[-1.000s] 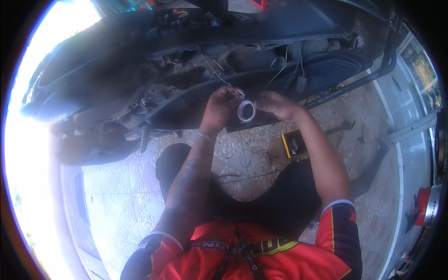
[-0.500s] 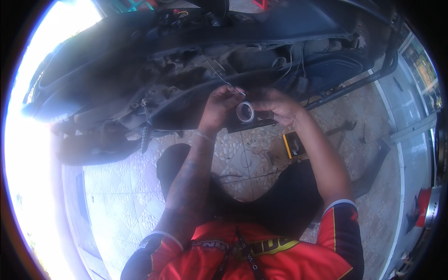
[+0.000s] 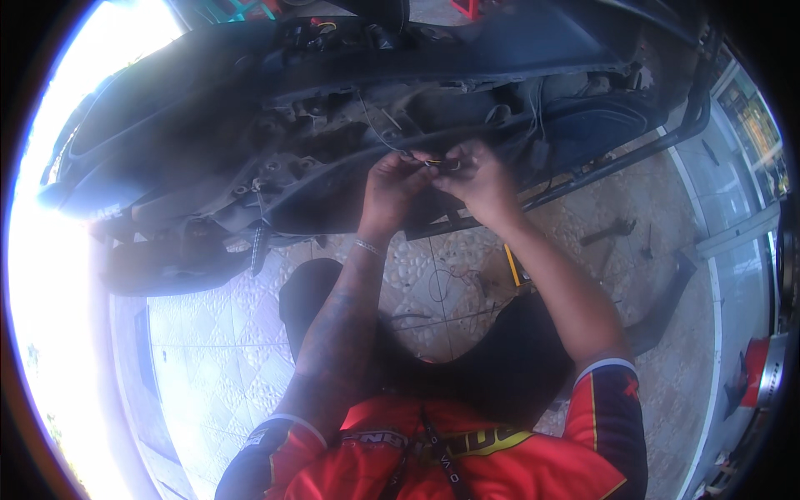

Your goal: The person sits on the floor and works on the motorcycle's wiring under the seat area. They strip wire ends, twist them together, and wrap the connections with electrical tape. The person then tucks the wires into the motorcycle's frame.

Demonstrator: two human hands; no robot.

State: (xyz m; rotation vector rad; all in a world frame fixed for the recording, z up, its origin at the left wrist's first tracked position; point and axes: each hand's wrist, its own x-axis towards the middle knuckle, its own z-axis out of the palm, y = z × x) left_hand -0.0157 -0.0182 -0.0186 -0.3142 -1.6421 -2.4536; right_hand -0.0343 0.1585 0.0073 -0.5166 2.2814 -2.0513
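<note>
My left hand point(image 3: 392, 190) is closed in a pinch on a thin wire point(image 3: 379, 125) that runs down from the opened side of a dark scooter point(image 3: 342, 179). Facing it, my right hand point(image 3: 486, 187) is closed too, its fingertips almost touching the left ones. Between the fingers shows a small dark piece point(image 3: 448, 165) with a pale edge, beside a yellow bit at the wire's end. The fingers cover most of this piece, so I cannot make out whether it is the ring-shaped roll seen earlier. Both hands are in front of the scooter's lower panel.
Other loose wires point(image 3: 540, 125) with a connector hang from the scooter to the right. On the patterned tile floor point(image 3: 225, 321) lie a yellow-edged box point(image 3: 512, 265), half behind my right forearm, a dark tool point(image 3: 608, 232) and thin wire scraps point(image 3: 454, 275). Strong glare fills the left side.
The pale ring-shaped roll that hung between my hands no longer shows there. My right hand has turned and its fingertips have come up close to the left ones; the left hand barely moved.
</note>
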